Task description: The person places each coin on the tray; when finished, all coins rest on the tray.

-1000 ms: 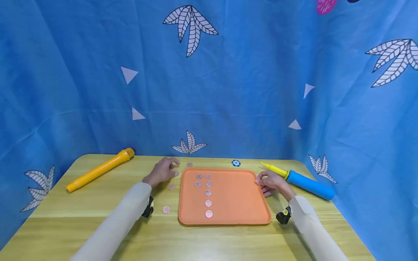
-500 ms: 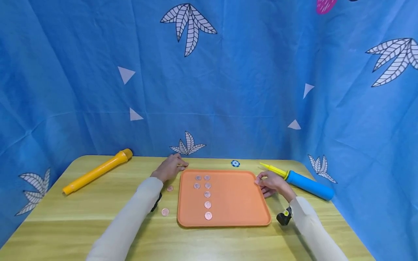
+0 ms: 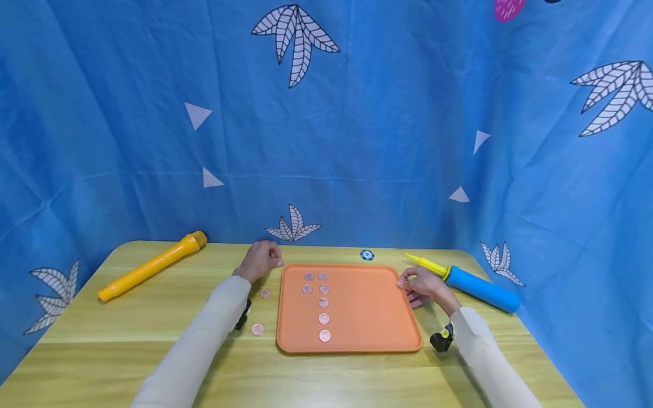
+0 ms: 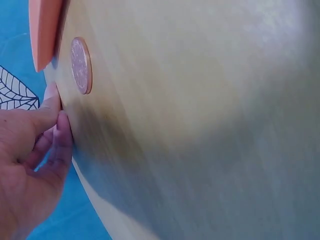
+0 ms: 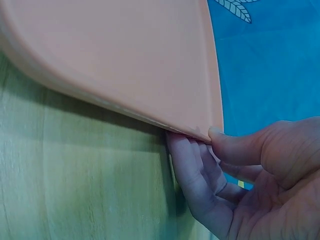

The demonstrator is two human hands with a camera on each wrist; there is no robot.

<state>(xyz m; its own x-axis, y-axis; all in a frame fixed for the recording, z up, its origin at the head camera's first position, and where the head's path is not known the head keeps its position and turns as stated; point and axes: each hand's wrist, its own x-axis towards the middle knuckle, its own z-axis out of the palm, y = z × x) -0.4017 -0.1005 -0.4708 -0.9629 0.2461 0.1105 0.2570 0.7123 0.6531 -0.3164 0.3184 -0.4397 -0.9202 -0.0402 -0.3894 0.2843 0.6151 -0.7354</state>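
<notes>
In the head view, my left hand (image 3: 259,260) is at the far left corner of an orange tray (image 3: 372,306), finger and thumb tips drawn together. They pinch a copper coin, hidden by the fingers; its former spot at the tray's back edge is bare. The left wrist view has this hand (image 4: 30,160) low at the table's edge, near another copper coin (image 4: 81,66) lying flat. My right hand (image 3: 422,285) grips the tray's right rim. In the right wrist view its thumb (image 5: 237,147) is on top and the fingers underneath. Several copper coins (image 3: 323,318) lie in the tray's left half.
Two copper coins, one nearer (image 3: 257,329) and one farther (image 3: 265,293), lie left of the tray. A blue-and-white poker chip (image 3: 367,255) is behind it. A yellow tube (image 3: 153,266) lies far left, a blue pump (image 3: 482,288) with yellow nozzle at right. A blue curtain (image 3: 377,141) backs the table.
My left hand reached right to the coin behind the tray's corner, took it, and drew back slightly left. My right hand stayed on the tray's rim.
</notes>
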